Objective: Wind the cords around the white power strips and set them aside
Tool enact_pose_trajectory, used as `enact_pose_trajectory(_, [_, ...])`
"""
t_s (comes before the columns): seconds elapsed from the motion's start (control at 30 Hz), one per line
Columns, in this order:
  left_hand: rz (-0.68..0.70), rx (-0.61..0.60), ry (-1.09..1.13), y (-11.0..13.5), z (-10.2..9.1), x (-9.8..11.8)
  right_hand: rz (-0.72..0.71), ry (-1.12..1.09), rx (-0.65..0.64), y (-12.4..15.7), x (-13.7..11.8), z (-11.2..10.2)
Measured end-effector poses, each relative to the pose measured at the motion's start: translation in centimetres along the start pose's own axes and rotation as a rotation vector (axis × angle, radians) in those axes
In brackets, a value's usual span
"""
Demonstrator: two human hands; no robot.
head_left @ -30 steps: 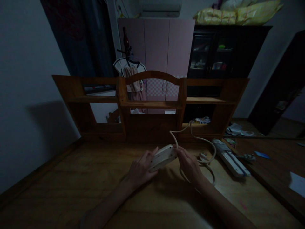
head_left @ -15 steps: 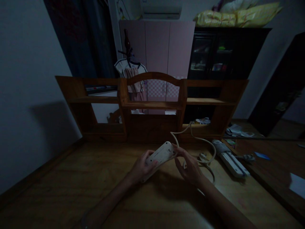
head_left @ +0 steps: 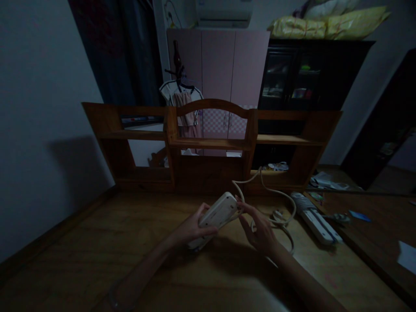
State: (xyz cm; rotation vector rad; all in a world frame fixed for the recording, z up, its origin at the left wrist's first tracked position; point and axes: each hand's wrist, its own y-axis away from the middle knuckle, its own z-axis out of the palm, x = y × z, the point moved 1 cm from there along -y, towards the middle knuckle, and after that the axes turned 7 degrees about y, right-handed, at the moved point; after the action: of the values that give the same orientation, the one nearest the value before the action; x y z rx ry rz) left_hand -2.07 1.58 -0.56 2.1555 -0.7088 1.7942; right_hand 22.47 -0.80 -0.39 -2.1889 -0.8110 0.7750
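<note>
My left hand (head_left: 190,227) is closed around a white power strip (head_left: 216,216), held tilted just above the wooden desk (head_left: 97,242). Its pale cord (head_left: 276,193) loops off the far end to the right and back over the desk. My right hand (head_left: 260,227) is beside the strip's far end, with its fingers curled around the cord near where it leaves the strip.
A second white power strip (head_left: 315,217) lies on the desk to the right. A wooden shelf unit (head_left: 211,143) runs along the desk's back edge. A blue card (head_left: 356,214) and white paper (head_left: 407,256) lie on the dark surface at far right.
The power strip has been lifted off the desk and tilted up, with my left hand shifting to grip it from below. My right hand has moved slightly back along the cord.
</note>
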Motion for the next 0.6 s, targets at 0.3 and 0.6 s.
enact_pose_trajectory(0.3, [0.108, -0.007, -0.114, -0.24, 0.65, 0.29, -0.002, 0.046, 0.0, -0.15, -0.04, -0.26])
enact_pose_trajectory(0.6, [0.108, 0.022, -0.142, -0.13, 0.63, 0.16, -0.025, 0.066, -0.057, -0.71, -0.71, -1.0])
